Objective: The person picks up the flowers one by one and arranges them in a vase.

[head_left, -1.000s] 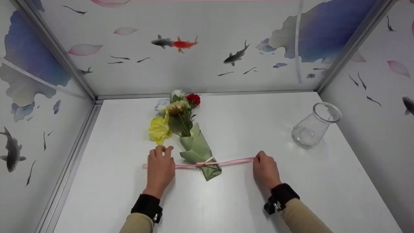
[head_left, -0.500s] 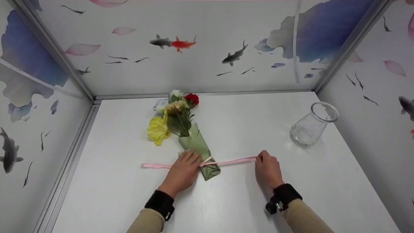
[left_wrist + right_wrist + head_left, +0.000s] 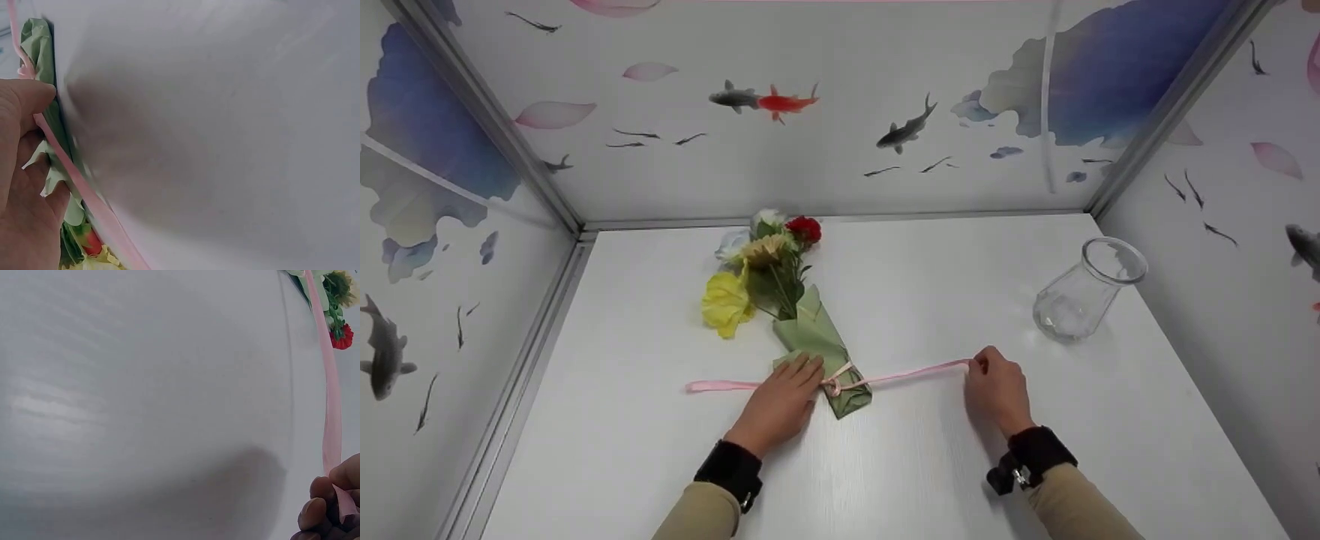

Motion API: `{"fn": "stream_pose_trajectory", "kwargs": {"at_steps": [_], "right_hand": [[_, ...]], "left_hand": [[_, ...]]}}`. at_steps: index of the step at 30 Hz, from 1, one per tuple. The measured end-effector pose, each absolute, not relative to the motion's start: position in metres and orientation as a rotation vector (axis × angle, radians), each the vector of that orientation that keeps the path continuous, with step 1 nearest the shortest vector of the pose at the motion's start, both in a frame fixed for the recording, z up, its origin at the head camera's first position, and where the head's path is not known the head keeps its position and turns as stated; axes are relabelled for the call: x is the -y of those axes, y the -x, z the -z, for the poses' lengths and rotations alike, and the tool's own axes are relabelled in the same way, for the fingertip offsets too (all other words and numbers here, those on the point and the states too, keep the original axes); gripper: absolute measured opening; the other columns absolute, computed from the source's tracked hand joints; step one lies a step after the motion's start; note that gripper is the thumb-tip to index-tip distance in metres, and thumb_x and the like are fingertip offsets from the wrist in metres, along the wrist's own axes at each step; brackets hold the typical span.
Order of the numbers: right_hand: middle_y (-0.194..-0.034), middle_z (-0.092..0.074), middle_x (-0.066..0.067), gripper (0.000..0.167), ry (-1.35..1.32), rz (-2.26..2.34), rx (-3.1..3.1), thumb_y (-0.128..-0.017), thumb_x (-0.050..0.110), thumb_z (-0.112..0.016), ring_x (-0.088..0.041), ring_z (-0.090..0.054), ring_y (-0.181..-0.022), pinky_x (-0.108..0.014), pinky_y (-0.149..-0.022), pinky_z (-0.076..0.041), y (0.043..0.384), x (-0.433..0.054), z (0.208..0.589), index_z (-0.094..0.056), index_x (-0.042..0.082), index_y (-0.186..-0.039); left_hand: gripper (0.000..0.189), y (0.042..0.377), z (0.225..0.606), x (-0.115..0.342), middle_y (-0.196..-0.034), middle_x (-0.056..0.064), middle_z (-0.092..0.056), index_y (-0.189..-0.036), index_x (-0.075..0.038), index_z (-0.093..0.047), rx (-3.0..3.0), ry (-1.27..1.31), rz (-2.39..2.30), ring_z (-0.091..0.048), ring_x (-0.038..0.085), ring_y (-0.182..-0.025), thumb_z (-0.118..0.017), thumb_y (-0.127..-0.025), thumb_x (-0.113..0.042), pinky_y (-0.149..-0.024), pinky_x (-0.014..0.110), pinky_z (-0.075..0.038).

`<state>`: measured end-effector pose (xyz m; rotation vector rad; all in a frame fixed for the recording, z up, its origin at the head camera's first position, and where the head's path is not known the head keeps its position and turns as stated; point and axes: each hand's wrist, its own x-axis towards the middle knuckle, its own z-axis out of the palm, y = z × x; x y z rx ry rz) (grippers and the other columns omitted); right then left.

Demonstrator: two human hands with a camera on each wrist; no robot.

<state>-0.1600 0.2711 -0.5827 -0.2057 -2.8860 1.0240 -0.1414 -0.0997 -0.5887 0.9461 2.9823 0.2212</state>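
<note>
A bouquet with a green paper wrapper point(image 3: 819, 335) lies on the white table, its blossoms toward the back. Pink ribbon point(image 3: 911, 372) is knotted near the wrapper's lower end. My left hand point(image 3: 781, 403) presses on the wrapper's left side beside the knot, fingers straight and together. In the left wrist view the thumb point(image 3: 39, 97) lies close to the knot, and the ribbon's left tail point(image 3: 95, 205) runs out from under the hand. My right hand point(image 3: 997, 386) pinches the right ribbon end between thumb and fingers, keeping that side stretched taut.
A clear glass vase point(image 3: 1084, 294) stands at the table's right rear. The bouquet's yellow flower point(image 3: 727, 301) and red carnation point(image 3: 804, 231) lie toward the rear wall. Printed panels enclose the table point(image 3: 607, 442) at the back and sides.
My left hand has let go of the left ribbon tail and moved right onto the wrapper. My right hand has drawn its ribbon end further right, and a small loop shows at the knot.
</note>
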Motion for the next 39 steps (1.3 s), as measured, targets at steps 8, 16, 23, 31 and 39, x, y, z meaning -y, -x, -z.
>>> {"fn": "stream_pose_trajectory", "kwargs": {"at_steps": [8, 16, 23, 31, 39], "right_hand": [[-0.079, -0.061, -0.011, 0.015, 0.291, -1.021, 2.888, -0.103, 0.015, -0.054, -0.023, -0.052, -0.068, -0.033, -0.062, -0.039, 0.159, -0.287, 0.582, -0.062, 0.002, -0.102], [-0.084, -0.066, -0.016, 0.018, 0.357, -0.969, 2.883, -0.103, 0.015, -0.050, -0.027, -0.056, -0.069, -0.038, -0.063, -0.042, 0.156, -0.299, 0.583, -0.061, 0.001, -0.102], [-0.085, -0.067, -0.018, 0.020, 0.377, -0.929, 2.885, -0.103, 0.015, -0.048, -0.028, -0.058, -0.068, -0.041, -0.062, -0.044, 0.155, -0.302, 0.587, -0.061, 0.000, -0.103], [-0.108, -0.064, -0.025, 0.024, 0.345, -0.929, 2.842, -0.101, 0.011, -0.049, -0.040, -0.059, -0.089, -0.049, -0.075, -0.048, 0.157, -0.299, 0.586, -0.060, -0.004, -0.116], [-0.127, -0.050, -0.028, 0.027, 0.126, -0.824, 2.746, -0.096, 0.005, -0.059, -0.050, -0.044, -0.117, -0.064, -0.093, -0.038, 0.164, -0.281, 0.583, -0.059, -0.004, -0.121]], "left_hand": [[0.048, 0.141, 0.593, 0.100, -0.159, 0.011, -0.045, -0.150, -0.002, -0.049, -2.992, -0.938, -0.254, -0.038, 0.032, -0.148, -0.056, -0.105, -0.017, -0.120, 0.046, -0.033], [0.044, 0.140, 0.596, 0.100, -0.158, 0.010, -0.046, -0.149, -0.003, -0.051, -3.019, -0.932, -0.246, -0.039, 0.031, -0.148, -0.052, -0.107, -0.015, -0.119, 0.046, -0.034], [0.043, 0.141, 0.596, 0.100, -0.157, 0.010, -0.048, -0.148, -0.004, -0.052, -3.028, -0.935, -0.242, -0.041, 0.031, -0.147, -0.052, -0.106, -0.013, -0.118, 0.046, -0.036], [0.044, 0.141, 0.594, 0.100, -0.157, 0.009, -0.047, -0.149, -0.004, -0.052, -3.024, -0.950, -0.217, -0.040, 0.030, -0.147, -0.052, -0.106, -0.011, -0.118, 0.044, -0.036], [0.044, 0.140, 0.594, 0.100, -0.157, 0.009, -0.048, -0.149, -0.004, -0.052, -3.025, -0.947, -0.248, -0.041, 0.031, -0.147, -0.053, -0.105, -0.010, -0.119, 0.044, -0.036]]}}
